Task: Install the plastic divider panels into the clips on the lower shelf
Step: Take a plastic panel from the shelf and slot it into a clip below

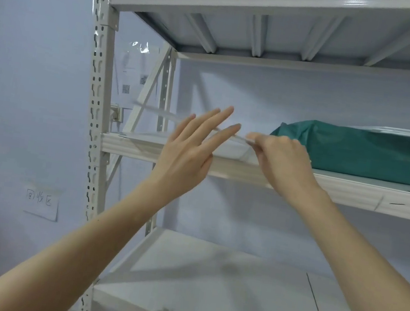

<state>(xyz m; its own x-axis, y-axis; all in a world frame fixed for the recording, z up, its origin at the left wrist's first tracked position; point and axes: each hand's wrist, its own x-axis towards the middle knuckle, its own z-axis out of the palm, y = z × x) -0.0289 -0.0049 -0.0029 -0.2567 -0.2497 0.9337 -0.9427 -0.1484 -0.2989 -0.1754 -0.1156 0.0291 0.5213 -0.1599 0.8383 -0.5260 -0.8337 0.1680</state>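
While the clear divider panel [228, 149] stands on edge over the middle shelf [300, 180], we note that its long axis runs from the front lip, at the right hand [281, 155], back and to the left toward the rear corner of the rack. Our right hand pinches the near top corner of the panel, with the fingers curled closed on its edge just above the shelf lip. Our left hand [191, 150] is spread flat with fingers extended; it lies along the near face of the panel at mid-length, and we cannot tell whether it presses the plastic or only hovers beside it. The panel is transparent and blurred, so its lower edge and any clips beneath it cannot be made out. We judge that the coming move depends on keeping the bottom edge parallel to the shelf depth and lowering it straight down. To the right, a green bag [362, 153] lies near the right hand and limits sideways room. To the left, open shelf extends to the perforated upright [95, 103]. The shelf above [272, 9] is well clear. The lowest shelf [219, 289] is bare where visible.
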